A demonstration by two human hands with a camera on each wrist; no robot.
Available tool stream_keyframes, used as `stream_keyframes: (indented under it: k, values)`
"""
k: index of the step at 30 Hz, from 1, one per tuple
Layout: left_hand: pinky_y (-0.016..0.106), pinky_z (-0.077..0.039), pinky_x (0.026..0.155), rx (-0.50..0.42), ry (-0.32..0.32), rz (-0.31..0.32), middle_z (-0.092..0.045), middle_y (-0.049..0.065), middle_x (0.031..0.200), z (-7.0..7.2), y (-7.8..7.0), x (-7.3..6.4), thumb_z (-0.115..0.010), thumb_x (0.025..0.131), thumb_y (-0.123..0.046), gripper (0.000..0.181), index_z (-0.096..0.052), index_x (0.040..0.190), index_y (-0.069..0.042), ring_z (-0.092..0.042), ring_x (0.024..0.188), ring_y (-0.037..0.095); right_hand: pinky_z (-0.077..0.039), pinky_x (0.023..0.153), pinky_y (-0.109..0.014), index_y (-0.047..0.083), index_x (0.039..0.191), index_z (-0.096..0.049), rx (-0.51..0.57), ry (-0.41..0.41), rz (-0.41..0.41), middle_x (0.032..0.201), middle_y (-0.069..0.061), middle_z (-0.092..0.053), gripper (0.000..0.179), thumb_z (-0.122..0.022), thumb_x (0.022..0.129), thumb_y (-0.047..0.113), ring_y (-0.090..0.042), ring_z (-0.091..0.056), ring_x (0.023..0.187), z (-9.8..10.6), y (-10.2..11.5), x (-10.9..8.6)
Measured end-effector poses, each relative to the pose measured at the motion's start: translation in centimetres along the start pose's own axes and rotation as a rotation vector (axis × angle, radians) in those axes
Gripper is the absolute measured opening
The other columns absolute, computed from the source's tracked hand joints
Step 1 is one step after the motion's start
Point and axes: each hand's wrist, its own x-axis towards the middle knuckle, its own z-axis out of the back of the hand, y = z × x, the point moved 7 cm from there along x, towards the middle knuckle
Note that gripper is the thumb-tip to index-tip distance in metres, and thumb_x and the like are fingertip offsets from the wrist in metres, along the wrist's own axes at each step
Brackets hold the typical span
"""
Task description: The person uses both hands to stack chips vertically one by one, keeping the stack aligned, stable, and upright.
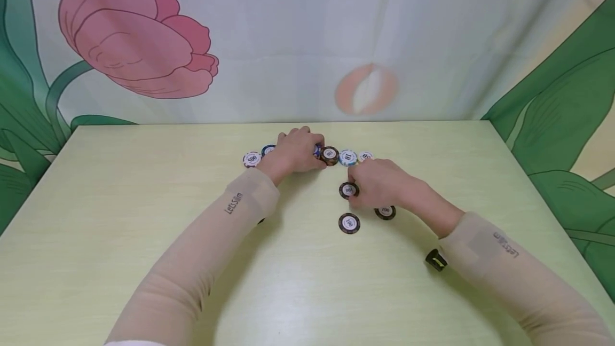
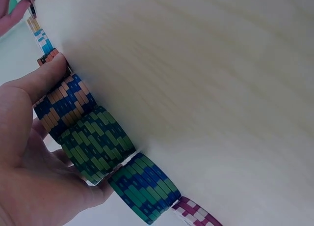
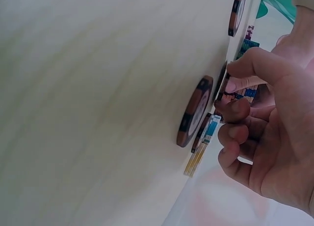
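A row of poker chip stacks runs along the back of the table. My left hand (image 1: 299,149) curls round stacks near the row's middle. In the left wrist view its thumb lies at the blue-and-orange stack (image 2: 66,107) and the orange-and-black stack, while its fingers reach behind the green stack (image 2: 98,143). My right hand (image 1: 381,181), just in front of the row, pinches a black 100 chip (image 1: 348,190) between thumb and forefinger; the other fingers are curled. Two more black chips lie flat nearby, one nearer me (image 1: 349,223) and one partly under the right hand (image 1: 385,212).
White 500 chips (image 1: 252,159) stand at the row's left end, with light-blue 10 chips (image 1: 348,157) towards its right. A small black object with a yellow mark (image 1: 436,260) shows beside the right sleeve. Behind the table hangs a printed curtain (image 1: 288,41).
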Motion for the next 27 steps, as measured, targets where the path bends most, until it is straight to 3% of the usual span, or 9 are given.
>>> stream_keyframes:
  k: [3, 10, 27]
  values:
    - [0.054, -0.038, 0.099, -0.005, 0.001, 0.0, -0.055, 0.008, 0.126, -0.1, 0.1, 0.0, -0.076, 0.092, -0.045, 0.043, -0.065, 0.125, -0.02, -0.05, 0.114, 0.029, -0.039, 0.052, -0.032, 0.01, 0.092, -0.066, 0.005, -0.015, -0.013, 0.064, 0.004, -0.054, 0.02, -0.073, 0.084, 0.027, -0.015, -0.049, 0.059, 0.3, -0.3, 0.1]
    - [0.054, -0.039, 0.098, -0.01, 0.004, -0.003, -0.056, 0.009, 0.125, 0.0, 0.1, 0.0, -0.076, 0.092, -0.044, 0.042, -0.065, 0.124, -0.02, -0.051, 0.114, 0.03, -0.045, 0.057, -0.036, 0.003, 0.117, -0.065, 0.052, -0.082, -0.04, 0.069, 0.001, -0.059, 0.041, -0.072, 0.085, 0.027, -0.017, -0.053, 0.061, 1.5, -1.2, 0.9]
    - [0.054, -0.036, 0.097, -0.013, 0.002, 0.004, -0.056, 0.008, 0.12, 0.2, -0.1, -0.1, -0.078, 0.091, -0.041, 0.038, -0.065, 0.121, -0.02, -0.05, 0.116, 0.031, -0.048, 0.056, -0.037, 0.003, 0.12, -0.064, 0.094, -0.145, -0.076, 0.082, -0.003, -0.066, 0.044, -0.071, 0.085, 0.027, -0.019, -0.059, 0.066, 2.4, -2.1, 4.0]
